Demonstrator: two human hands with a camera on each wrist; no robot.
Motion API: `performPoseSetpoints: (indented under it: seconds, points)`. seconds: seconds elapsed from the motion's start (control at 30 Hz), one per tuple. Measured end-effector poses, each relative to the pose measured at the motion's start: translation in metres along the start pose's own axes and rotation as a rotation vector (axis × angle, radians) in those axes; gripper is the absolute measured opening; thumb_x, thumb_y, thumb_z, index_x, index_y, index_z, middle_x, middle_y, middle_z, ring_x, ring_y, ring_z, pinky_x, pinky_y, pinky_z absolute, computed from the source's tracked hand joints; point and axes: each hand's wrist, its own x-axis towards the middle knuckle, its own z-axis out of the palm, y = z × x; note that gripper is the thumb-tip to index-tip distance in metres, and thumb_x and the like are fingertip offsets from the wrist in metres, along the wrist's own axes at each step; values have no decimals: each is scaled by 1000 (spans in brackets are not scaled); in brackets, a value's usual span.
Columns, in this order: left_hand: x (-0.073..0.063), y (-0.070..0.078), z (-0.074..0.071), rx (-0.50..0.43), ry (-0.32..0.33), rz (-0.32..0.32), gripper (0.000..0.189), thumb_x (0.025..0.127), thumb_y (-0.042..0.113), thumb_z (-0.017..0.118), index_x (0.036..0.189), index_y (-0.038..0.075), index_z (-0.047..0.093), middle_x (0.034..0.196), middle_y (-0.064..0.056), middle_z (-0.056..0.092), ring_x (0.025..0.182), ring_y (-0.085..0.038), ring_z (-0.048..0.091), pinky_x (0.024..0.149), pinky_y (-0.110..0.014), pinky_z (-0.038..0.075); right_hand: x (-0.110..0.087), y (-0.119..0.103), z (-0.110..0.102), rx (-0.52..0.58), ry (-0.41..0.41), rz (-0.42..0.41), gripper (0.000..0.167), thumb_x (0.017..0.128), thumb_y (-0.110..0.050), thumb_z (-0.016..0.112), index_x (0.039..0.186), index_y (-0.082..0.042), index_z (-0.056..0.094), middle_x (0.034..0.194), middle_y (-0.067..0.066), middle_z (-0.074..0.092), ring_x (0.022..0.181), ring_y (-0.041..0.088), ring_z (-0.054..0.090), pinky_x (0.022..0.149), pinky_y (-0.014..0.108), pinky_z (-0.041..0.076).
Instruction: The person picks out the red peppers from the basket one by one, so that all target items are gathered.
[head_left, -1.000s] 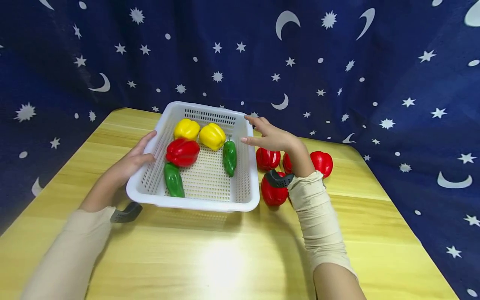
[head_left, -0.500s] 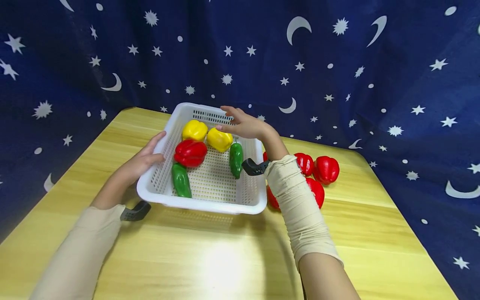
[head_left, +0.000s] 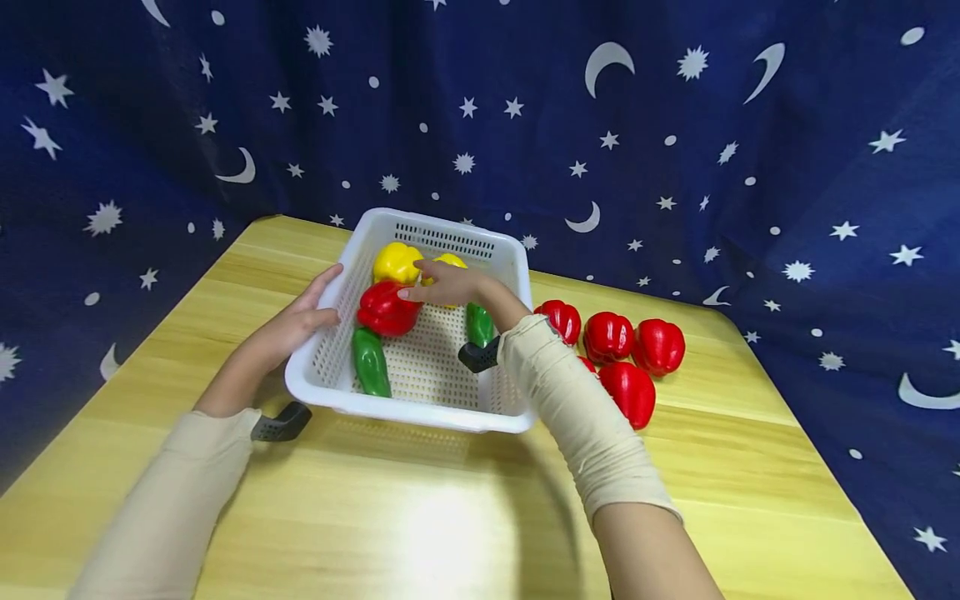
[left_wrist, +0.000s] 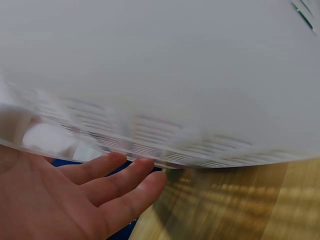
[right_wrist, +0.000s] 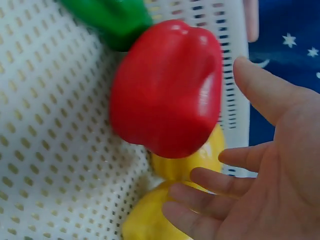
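Observation:
A white plastic basket (head_left: 442, 409) holds a red bell pepper (head_left: 386, 310), two yellow bell peppers (head_left: 395, 262) and two green peppers (head_left: 371, 362). My left hand (head_left: 288, 327) grips the basket's left side, thumb at the rim and fingers along the outer wall. Seen from the left wrist, those fingers (left_wrist: 127, 192) lie close against the slotted wall. My right hand (head_left: 453, 285) reaches inside over the red pepper, partly covering the second yellow pepper (head_left: 450, 260) and a green pepper (head_left: 478, 323). In the right wrist view its fingers (right_wrist: 202, 202) are spread beside the red pepper, apart from it.
Several red bell peppers (head_left: 609, 337) lie on the wooden table (head_left: 720, 450) right of the basket, some partly behind the right forearm. A dark blue curtain (head_left: 540, 125) with moons and stars hangs behind the table.
My right hand has moved left and down, from the basket's right rim across to the red pepper inside. The left hand stays at the left side. The head view has shifted slightly.

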Motion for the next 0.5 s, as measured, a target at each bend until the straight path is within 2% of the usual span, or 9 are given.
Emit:
performPoseSetpoints:
  seconds: [0.07,0.17,0.27,0.37,0.5]
  points:
    - [1,-1,0,13,2,-4,78,86,1,32,145,24,-13,151,-21,-2,122,-53,33,81,-58,47,1,0,5,26,-50,19,81,87,-52,47,147,-11,12,153,5,15,140,20,17,116,37,17]
    - [1,-1,0,31,8,-11,78,85,2,32,146,25,-12,152,-20,-1,122,-53,34,81,-57,47,3,-2,10,79,-105,27,80,88,-50,48,147,-10,13,152,6,19,138,19,21,114,36,21]
    - [1,0,0,41,15,-12,78,85,2,32,146,25,-11,152,-20,-1,121,-52,35,81,-58,47,5,-8,15,103,-141,-2,77,89,-47,48,146,-8,15,149,7,26,134,17,28,112,33,26]
    - [1,0,0,42,17,-13,78,85,2,32,146,24,-11,152,-20,0,120,-52,35,81,-57,47,10,-14,21,75,-137,-50,74,87,-46,51,142,-6,22,142,7,37,126,16,37,108,30,33]
    - [1,-1,0,40,17,-14,77,85,2,33,146,24,-10,152,-19,1,119,-52,37,80,-57,48,18,-20,30,30,-91,-75,76,82,-49,56,137,-5,28,132,8,45,119,16,43,101,27,40]
